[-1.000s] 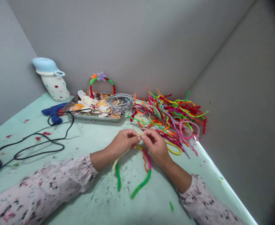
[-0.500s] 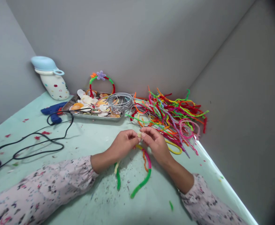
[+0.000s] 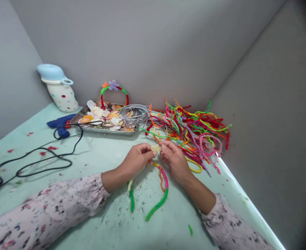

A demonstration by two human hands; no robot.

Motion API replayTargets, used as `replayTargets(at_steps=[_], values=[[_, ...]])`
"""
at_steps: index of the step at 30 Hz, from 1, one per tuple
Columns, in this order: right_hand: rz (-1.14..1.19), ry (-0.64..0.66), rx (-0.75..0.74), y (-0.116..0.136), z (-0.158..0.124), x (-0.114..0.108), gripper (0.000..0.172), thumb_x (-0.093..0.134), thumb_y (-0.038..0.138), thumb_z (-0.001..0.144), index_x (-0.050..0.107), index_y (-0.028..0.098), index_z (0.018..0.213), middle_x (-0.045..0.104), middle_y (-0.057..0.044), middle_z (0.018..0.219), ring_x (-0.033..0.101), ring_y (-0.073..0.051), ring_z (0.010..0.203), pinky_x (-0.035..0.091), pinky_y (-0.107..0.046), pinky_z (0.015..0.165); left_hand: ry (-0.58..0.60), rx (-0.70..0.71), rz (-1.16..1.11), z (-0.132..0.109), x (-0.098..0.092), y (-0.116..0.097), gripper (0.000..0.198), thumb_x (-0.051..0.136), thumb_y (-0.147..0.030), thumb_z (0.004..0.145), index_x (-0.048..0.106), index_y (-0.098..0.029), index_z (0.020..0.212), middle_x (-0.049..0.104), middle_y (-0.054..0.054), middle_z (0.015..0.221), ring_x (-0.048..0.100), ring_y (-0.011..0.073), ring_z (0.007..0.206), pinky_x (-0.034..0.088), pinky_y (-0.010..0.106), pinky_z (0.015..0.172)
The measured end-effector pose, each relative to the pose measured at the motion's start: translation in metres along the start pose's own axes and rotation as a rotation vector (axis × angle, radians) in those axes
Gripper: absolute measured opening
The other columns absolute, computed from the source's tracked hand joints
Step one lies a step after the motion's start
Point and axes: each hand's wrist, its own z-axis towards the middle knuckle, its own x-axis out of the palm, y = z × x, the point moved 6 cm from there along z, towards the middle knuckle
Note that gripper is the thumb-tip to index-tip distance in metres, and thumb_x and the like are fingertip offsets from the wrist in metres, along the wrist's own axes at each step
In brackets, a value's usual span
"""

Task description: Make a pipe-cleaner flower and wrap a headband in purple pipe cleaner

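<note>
A small pale yellow pipe cleaner flower [image 3: 156, 148], bent into loops, sits between my two hands. My left hand [image 3: 138, 155] pinches its left side, and the fingertips of my right hand [image 3: 176, 160] close on its right edge. Below them hangs a curved headband [image 3: 163, 198] wrapped in green, pink and yellow pipe cleaner; its top passes behind my left hand, whose fingers hide how it is held. A loose orange pipe cleaner end [image 3: 161, 180] dangles inside the curve, and a pale yellow end [image 3: 129, 185] hangs by the left green leg.
A pile of coloured pipe cleaners [image 3: 192, 128] lies at the back right. A metal tray [image 3: 108, 131] holds shells, coiled grey wire [image 3: 134, 114] and a finished-looking flowered hoop [image 3: 113, 86]. At left are a blue glue gun [image 3: 60, 123], its black cord [image 3: 69, 163] and a white bottle [image 3: 61, 97].
My hands have drawn slightly apart, and more of the pale yellow flower shows between the fingertips. The headband hangs in nearly the same place.
</note>
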Motion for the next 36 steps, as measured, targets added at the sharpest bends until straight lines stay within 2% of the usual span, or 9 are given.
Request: replayTargets(at_steps=[5, 10, 16, 22, 25, 28, 31, 36], values=[[-0.085, -0.014, -0.023, -0.002, 0.0, -0.002, 0.021, 0.057, 0.042, 0.082, 0.06, 0.021, 0.082, 0.051, 0.004, 0.061, 0.046, -0.012, 0.056, 0.037, -0.024, 0.054, -0.015, -0.089, -0.023, 0.0, -0.002, 0.0, 0.026, 0.059, -0.04, 0.077, 0.055, -0.016, 0.068, 0.05, -0.004, 0.049, 0.031, 0.0058, 0.038, 0.021, 0.022, 0.042], [0.024, -0.044, 0.008, -0.005, 0.001, -0.002, 0.025, 0.058, 0.043, 0.082, 0.06, 0.021, 0.093, 0.052, 0.004, 0.066, 0.045, -0.011, 0.055, 0.035, -0.023, 0.051, 0.004, -0.016, 0.021, -0.001, 0.0, -0.007, 0.022, 0.06, -0.032, 0.076, 0.055, -0.015, 0.062, 0.05, -0.004, 0.052, 0.039, 0.0077, 0.047, 0.027, 0.022, 0.048], [-0.095, -0.033, 0.006, -0.003, 0.0, -0.002, 0.021, 0.058, 0.04, 0.082, 0.06, 0.02, 0.079, 0.048, 0.005, 0.059, 0.042, -0.011, 0.053, 0.033, -0.023, 0.051, 0.041, -0.012, -0.014, -0.002, 0.002, -0.007, 0.018, 0.06, -0.03, 0.076, 0.056, -0.015, 0.066, 0.049, -0.004, 0.053, 0.039, 0.0077, 0.048, 0.028, 0.022, 0.05], [-0.053, -0.051, 0.014, -0.003, -0.002, -0.001, 0.023, 0.056, 0.043, 0.083, 0.059, 0.021, 0.079, 0.047, 0.005, 0.058, 0.04, -0.01, 0.051, 0.032, -0.023, 0.048, -0.016, -0.053, -0.129, 0.001, -0.005, -0.001, 0.024, 0.064, -0.034, 0.074, 0.052, -0.016, 0.064, 0.043, -0.006, 0.052, 0.034, 0.0066, 0.047, 0.024, 0.022, 0.047], [-0.079, 0.017, 0.035, -0.002, -0.005, 0.007, 0.023, 0.058, 0.042, 0.081, 0.061, 0.02, 0.075, 0.047, 0.005, 0.056, 0.039, -0.01, 0.05, 0.032, -0.023, 0.048, -0.061, -0.073, -0.218, 0.003, -0.008, 0.0, 0.023, 0.066, -0.035, 0.072, 0.052, -0.017, 0.067, 0.04, -0.007, 0.053, 0.033, 0.0063, 0.047, 0.023, 0.021, 0.047], [-0.109, 0.119, 0.078, 0.0, -0.008, 0.018, 0.019, 0.06, 0.037, 0.079, 0.066, 0.018, 0.081, 0.049, 0.004, 0.058, 0.04, -0.01, 0.052, 0.032, -0.023, 0.05, -0.067, -0.048, -0.254, 0.001, -0.007, -0.004, 0.022, 0.067, -0.032, 0.071, 0.053, -0.016, 0.067, 0.045, -0.006, 0.057, 0.039, 0.0069, 0.051, 0.029, 0.021, 0.05], [-0.025, 0.174, 0.141, -0.001, -0.012, 0.026, 0.018, 0.061, 0.034, 0.079, 0.066, 0.018, 0.086, 0.047, 0.005, 0.056, 0.039, -0.009, 0.051, 0.03, -0.022, 0.048, -0.041, -0.005, -0.254, -0.001, -0.002, -0.006, 0.02, 0.068, -0.031, 0.07, 0.057, -0.014, 0.068, 0.052, -0.003, 0.064, 0.045, 0.0087, 0.059, 0.034, 0.021, 0.055], [0.15, 0.229, 0.223, -0.008, -0.014, 0.031, 0.018, 0.062, 0.034, 0.078, 0.057, 0.018, 0.072, 0.045, 0.006, 0.052, 0.035, -0.007, 0.046, 0.023, -0.022, 0.045, -0.046, 0.021, -0.149, -0.002, -0.002, -0.007, 0.016, 0.064, -0.029, 0.073, 0.058, -0.014, 0.069, 0.052, -0.002, 0.064, 0.047, 0.0099, 0.06, 0.034, 0.022, 0.056]])
